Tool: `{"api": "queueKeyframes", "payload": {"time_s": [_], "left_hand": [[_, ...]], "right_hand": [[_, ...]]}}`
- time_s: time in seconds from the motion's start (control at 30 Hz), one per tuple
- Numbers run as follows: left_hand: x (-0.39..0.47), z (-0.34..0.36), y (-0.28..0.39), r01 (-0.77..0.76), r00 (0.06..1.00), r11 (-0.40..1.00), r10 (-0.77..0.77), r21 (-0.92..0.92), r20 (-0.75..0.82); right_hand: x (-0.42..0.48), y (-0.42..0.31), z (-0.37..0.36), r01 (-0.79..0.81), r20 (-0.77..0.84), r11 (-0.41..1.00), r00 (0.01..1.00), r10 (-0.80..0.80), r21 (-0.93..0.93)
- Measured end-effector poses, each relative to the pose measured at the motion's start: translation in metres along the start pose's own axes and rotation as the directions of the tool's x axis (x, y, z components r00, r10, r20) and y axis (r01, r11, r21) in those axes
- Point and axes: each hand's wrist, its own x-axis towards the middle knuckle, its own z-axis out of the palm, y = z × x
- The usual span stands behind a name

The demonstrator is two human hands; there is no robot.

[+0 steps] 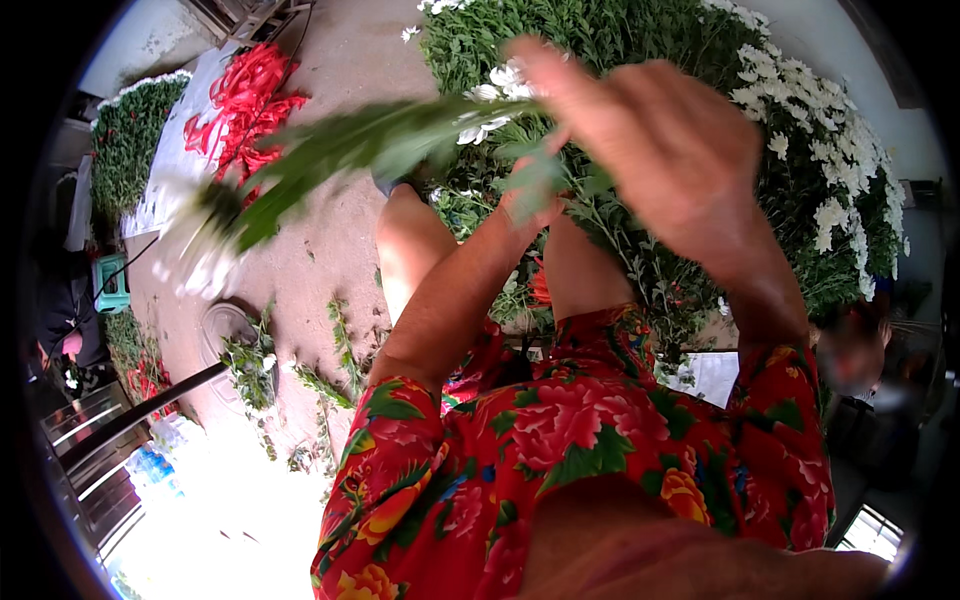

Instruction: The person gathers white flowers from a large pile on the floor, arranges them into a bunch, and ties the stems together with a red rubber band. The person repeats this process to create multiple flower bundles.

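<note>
My left hand (pixel 534 196), partly behind blurred leaves, is closed around green chrysanthemum stems above my knees. White chrysanthemum blooms (pixel 491 105) show just beyond its fingers. Nearer the camera and smeared by motion, my right hand (pixel 660 142) grips the stem end of a single leafy chrysanthemum (pixel 360 150). That stalk reaches leftwards across the view, and its white bloom (pixel 199 251) hangs at the far left end. Where exactly the right fingertips meet the stem is too blurred to tell.
A large heap of chrysanthemums (pixel 832 165) fills the far and right side. Red ribbons (pixel 251 101) lie on a white sheet (pixel 161 176) at left. Loose stems (pixel 251 364) litter the floor. A green stool (pixel 112 283) and a metal rail (pixel 142 416) stand left; a person (pixel 851 345) is at right.
</note>
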Motion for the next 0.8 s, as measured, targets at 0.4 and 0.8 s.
{"api": "queueKeyframes", "payload": {"time_s": [0.4, 0.8], "left_hand": [[0.010, -0.019, -0.005, -0.012, 0.985, 0.986, 0.040, -0.164, 0.170], [0.007, -0.026, -0.016, 0.037, 0.996, 0.999, -0.034, -0.034, 0.084]], "right_hand": [[-0.139, -0.004, 0.029, -0.759, 0.227, 0.624, 0.652, 0.724, 0.188], [-0.168, -0.037, 0.058, -0.699, 0.392, 0.708, 0.681, 0.619, 0.096]]}}
